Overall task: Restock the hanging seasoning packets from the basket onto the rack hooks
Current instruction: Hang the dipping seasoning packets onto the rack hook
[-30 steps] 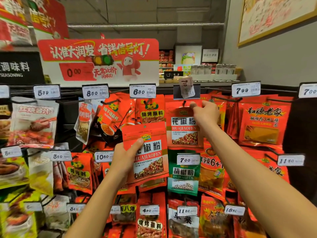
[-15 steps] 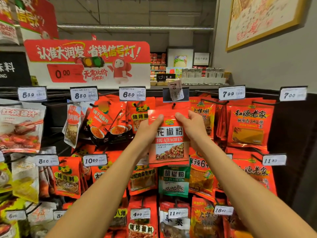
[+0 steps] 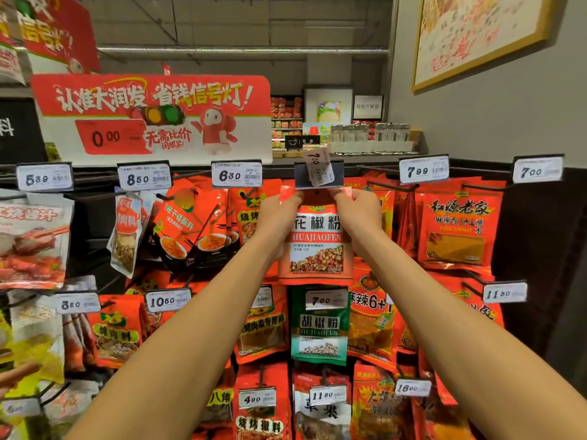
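A red HUAJIAOFEN seasoning packet is held up against the top row of the rack, its top edge just under a black tag holder with a crooked 7.00 price slip. My left hand pinches the packet's top left corner. My right hand pinches its top right corner. The hook under the tag holder is hidden by the holder and the packet. No basket is in view.
Rows of red seasoning packets hang on black hooks all around, with white price tags at their ends. A green pepper packet hangs right below. A large red promotional sign stands above the rack. A grey wall lies to the right.
Both hands have raised the red packet from mid-rack up to the tag holder in the top row. One second ago only my left hand held it, lower and to the left.
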A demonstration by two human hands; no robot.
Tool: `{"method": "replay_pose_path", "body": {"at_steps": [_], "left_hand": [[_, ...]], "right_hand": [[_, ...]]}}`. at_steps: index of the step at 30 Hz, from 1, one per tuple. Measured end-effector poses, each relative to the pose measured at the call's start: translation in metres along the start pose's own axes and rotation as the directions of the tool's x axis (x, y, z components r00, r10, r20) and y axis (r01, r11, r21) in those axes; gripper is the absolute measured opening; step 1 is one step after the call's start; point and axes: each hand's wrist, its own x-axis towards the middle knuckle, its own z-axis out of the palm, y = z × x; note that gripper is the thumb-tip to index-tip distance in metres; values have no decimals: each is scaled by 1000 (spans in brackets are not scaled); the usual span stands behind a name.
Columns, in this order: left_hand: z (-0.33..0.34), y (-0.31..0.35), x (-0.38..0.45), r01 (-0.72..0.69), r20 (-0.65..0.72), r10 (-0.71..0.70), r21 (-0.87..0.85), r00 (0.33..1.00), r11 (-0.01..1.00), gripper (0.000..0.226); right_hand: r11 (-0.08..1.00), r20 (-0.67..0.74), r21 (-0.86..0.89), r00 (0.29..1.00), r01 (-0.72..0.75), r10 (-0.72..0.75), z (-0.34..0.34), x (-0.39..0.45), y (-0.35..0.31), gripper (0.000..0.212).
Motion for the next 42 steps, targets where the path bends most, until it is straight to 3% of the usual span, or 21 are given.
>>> {"method": "replay_pose_path", "body": {"at_steps": [3, 6, 10, 13, 17, 20, 23, 27, 33, 38, 42], "left_hand": [[4, 4, 7, 4, -23, -3, 37, 1000, 999, 11], [5, 0, 11, 33, -48, -31, 51, 998, 998, 9], [3, -16, 6, 143, -93, -135, 80, 986, 986, 33], [-2, -34, 1, 25, -144, 8, 227, 990, 974, 37], [-10, -58, -8, -135, -126, 183, 320, 975, 938, 30], [-10, -52, -3, -168, -192, 242, 336, 951, 927, 33], [-6, -39, 13, -152, -240, 255, 375, 937, 914, 44], [-3, -31, 34, -34, -265, 189, 496, 946, 868, 45], [8, -21, 57, 137, -326, 19, 449, 945, 883, 37], [-2, -27, 53, 79, -249, 51, 484, 967, 872, 36], [-23, -39, 34, -26, -189, 126, 458, 974, 888, 27]], "right_hand": [[998, -41, -50, 998, 45, -47, 3, 7, -3, 25], [994, -57, -105, 998, 32, -38, 4, 11, 0, 30], [988, 37, -150, 998, -37, 44, -3, 9, 15, 50], [990, 52, -142, 999, 2, 5, -12, -1, 38, 50], [987, 42, -153, 998, 51, -45, -19, -14, 63, 31], [978, 32, -162, 991, 133, -130, -14, -10, 53, 29], [965, -17, -202, 984, 168, -175, -4, 5, 40, 41], [969, -42, -235, 995, 77, -89, 8, 29, 39, 47], [960, 9, -277, 999, -36, 40, 17, 58, 29, 44], [979, 75, -180, 991, -94, 108, 8, 54, 44, 26], [974, -47, -226, 999, -15, 5, -18, 27, 59, 23]]}}
